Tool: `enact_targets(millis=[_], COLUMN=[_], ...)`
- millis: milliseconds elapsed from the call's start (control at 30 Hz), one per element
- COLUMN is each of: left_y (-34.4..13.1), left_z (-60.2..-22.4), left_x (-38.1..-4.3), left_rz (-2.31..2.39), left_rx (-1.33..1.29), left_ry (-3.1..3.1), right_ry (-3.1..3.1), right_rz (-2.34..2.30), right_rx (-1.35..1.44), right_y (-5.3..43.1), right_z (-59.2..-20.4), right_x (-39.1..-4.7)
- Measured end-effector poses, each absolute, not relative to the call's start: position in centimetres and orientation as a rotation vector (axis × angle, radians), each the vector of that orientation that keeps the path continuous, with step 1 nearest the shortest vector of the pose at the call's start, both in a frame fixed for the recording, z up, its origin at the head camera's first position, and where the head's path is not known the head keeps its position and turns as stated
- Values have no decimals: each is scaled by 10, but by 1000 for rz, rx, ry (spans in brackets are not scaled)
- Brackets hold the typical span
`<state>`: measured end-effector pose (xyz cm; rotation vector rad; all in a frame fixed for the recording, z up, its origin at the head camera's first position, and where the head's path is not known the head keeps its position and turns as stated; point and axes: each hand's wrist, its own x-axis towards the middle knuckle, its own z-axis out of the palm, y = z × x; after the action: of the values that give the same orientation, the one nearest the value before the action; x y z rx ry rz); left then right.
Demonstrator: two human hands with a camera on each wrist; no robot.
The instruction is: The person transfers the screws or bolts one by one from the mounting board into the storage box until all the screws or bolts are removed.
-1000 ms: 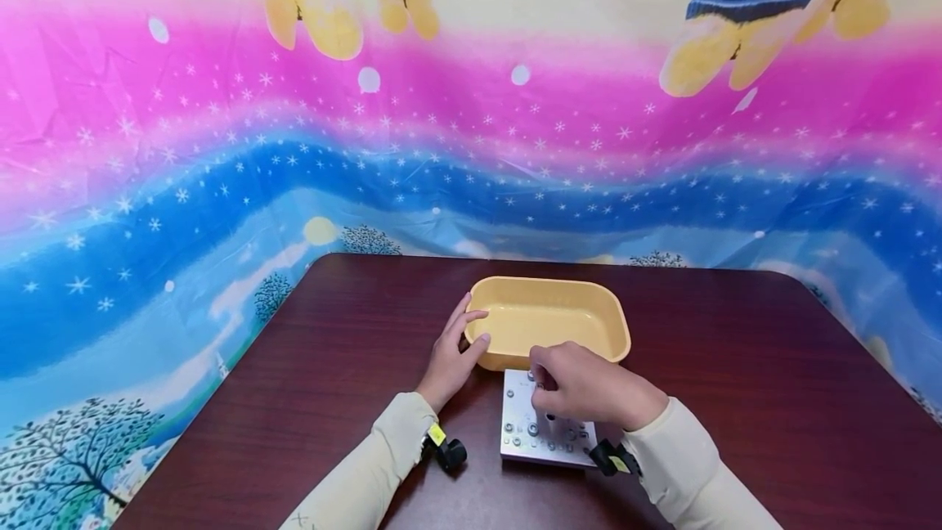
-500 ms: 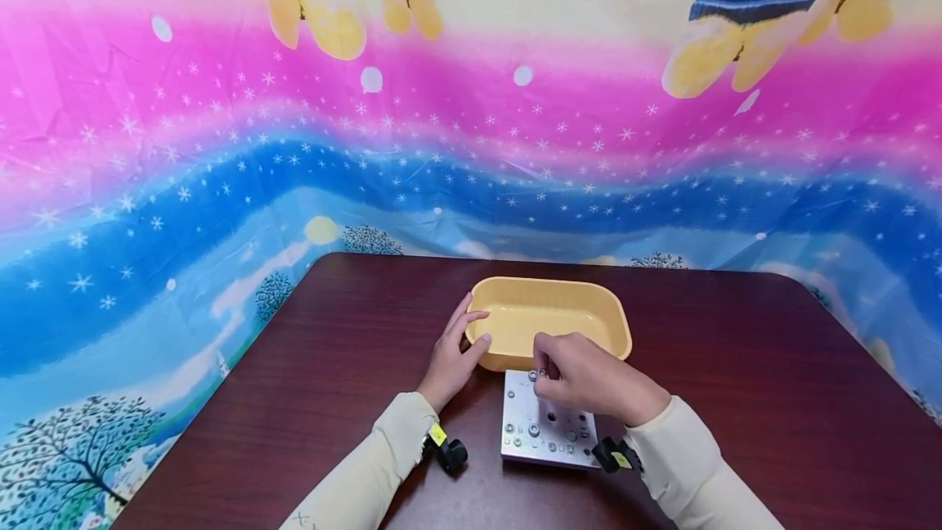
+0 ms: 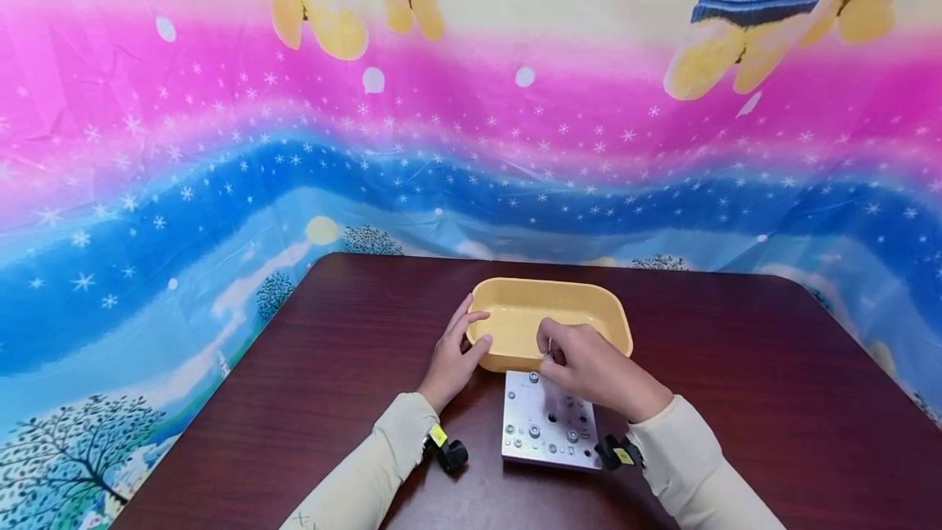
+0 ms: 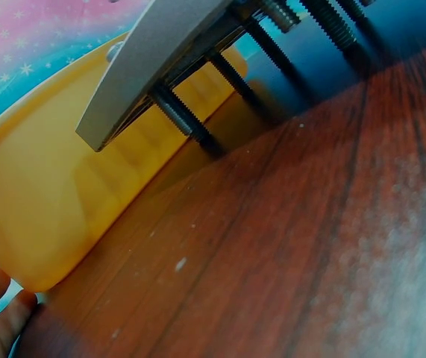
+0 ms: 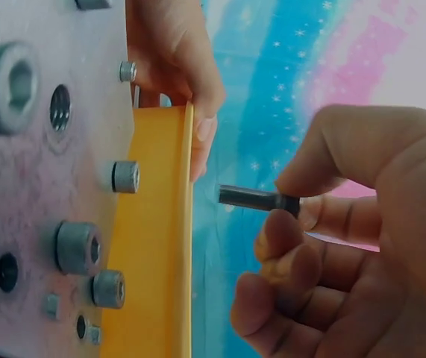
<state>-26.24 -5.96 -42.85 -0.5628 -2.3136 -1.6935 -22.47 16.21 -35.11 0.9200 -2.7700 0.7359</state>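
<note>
Cartoon-printed fabric [image 3: 471, 154], banded in pink and blue with white snowflakes, is hanging behind a dark wood-grain table [image 3: 368, 317]. From where I am standing, a yellow plastic bin [image 3: 530, 309] is resting on the tabletop, and a silver metal plate [image 3: 522, 411] is sitting just beside it, on the side nearer the person. Several socket-head cap screws [image 5: 82, 247] are projecting from the plate's top face among round holes [image 5: 60, 108]; underneath, threaded shanks [image 4: 179, 113] are extending toward the table. The left hand [image 3: 449, 354] is holding the bin at its left end, thumb and fingers straddling the rim. The right hand [image 3: 592, 362] is pinching a small screw [image 5: 248, 198], thumb and fingertips clamping one end. That screw is hanging clear of the plate, near the bin's closer rim, its dark shank protruding from the grip. Cream sleeves [image 3: 680, 448] are covering both forearms, and small black cameras [image 3: 450, 455] are sitting at the wrists.
</note>
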Motion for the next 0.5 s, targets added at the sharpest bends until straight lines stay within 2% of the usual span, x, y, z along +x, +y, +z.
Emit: enact_targets(millis=[500], left_y=[-60], left_z=[-424], left_x=[-258], left_rz=[-1715], left_rx=[-561], left_ry=[-2320], right_ry=[-2724], right_rz=[738], right_rx=[840], right_y=[173], right_z=[-361], right_x=[-239])
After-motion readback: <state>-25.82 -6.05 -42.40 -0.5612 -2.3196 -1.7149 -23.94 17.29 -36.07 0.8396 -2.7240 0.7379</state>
